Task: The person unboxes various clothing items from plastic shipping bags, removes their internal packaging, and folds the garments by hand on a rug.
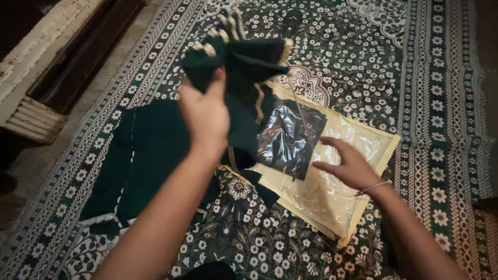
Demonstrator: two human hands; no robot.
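Head view: dark green garment (244, 67) gripped at upper centre by left hand (205, 111)
Right hand (350, 166): fingers spread, resting on clear pouch (332, 192), lower right, long axis diagonal

Matt dark green cloth garment (244, 67), glossy clear plastic pouch (332, 192), woven patterned rug (436, 103)

open carpet (415, 78) lies right of and beyond the pouch (332, 192), while dark cloth (140, 155) covers the left and a wooden ledge (36, 122) blocks the far left edge.
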